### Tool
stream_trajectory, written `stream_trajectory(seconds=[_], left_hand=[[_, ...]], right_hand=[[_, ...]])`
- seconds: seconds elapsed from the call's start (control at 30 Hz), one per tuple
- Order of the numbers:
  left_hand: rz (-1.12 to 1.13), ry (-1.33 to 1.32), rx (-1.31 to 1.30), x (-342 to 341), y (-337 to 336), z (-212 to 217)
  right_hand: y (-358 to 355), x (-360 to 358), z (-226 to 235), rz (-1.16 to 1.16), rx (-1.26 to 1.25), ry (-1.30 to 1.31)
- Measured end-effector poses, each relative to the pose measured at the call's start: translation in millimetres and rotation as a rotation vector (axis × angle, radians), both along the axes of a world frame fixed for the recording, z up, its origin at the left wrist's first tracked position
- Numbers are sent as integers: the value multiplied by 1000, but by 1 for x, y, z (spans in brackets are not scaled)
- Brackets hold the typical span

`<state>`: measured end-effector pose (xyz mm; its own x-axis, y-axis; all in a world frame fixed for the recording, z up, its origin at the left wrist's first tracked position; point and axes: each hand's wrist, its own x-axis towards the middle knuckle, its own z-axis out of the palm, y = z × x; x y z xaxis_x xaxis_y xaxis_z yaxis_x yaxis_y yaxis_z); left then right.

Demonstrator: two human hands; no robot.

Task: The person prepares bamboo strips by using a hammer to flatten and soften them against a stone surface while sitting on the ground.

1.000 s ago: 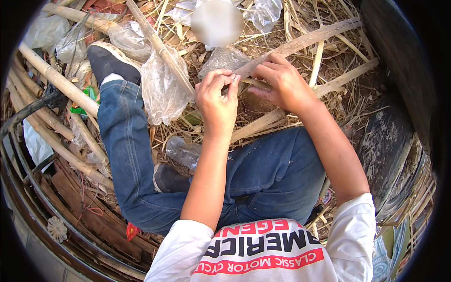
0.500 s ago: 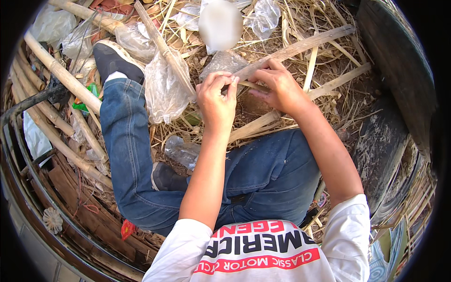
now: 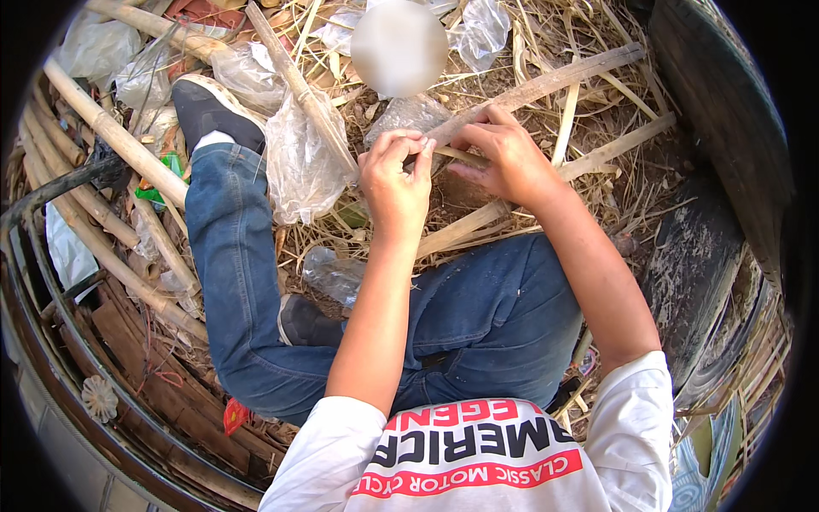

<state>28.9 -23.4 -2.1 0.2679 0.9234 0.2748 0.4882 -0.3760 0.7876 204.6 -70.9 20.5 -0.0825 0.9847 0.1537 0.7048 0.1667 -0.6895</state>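
Note:
Above my bent legs, my left hand (image 3: 397, 175) and my right hand (image 3: 505, 158) meet at a short thin stick (image 3: 461, 156). My left thumb and fingertips pinch its left end. The right fingers curl round the other end, which is hidden in the hand. A long split bamboo slat (image 3: 570, 77) slants from beside the left fingertips, behind the right fingers, up to the right. Whether any finger presses on that slat, I cannot tell.
Crumpled clear plastic bags (image 3: 303, 162) and dry straw (image 3: 537, 34) litter the dirt. Bamboo poles (image 3: 119, 136) lie at the left beside a dark metal frame (image 3: 64, 175). Large black tyres (image 3: 721, 119) stand at the right. Another bamboo strip (image 3: 618, 154) lies beyond my right forearm.
Both hands stay almost in place with the thin stick between them. The view has shifted very slightly; nothing has been taken up or let go.

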Motion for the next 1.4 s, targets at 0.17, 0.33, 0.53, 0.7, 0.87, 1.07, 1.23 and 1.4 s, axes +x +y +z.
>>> stream_trajectory(seconds=[0.17, 0.33, 0.53, 0.7, 0.87, 1.07, 1.23, 1.4], left_hand=[[0, -10, -3, -1, 1, 0], [-10, -5, -22, -2, 2, 6], [-5, 22, -57, 2, 0, 3], [-41, -50, 28, -9, 10, -7], [-26, -26, -39, 1, 4, -2], [-35, -4, -17, 1, 5, -7], [-30, -5, 31, -2, 6, -3], [2, 2, 35, -6, 6, -4]], right_hand=[[0, 0, 4, 3, -12, 1], [-5, 4, 21, -100, -16, 121], [-107, 35, 62, -731, 151, 311], [-235, 35, 43, -1071, -85, 299], [-329, 15, 11, -1104, -326, -83], [-351, 14, -17, -1183, -627, -170], [-359, 36, -32, -1066, -788, -114], [-349, 32, -21, -1180, -595, 228]])
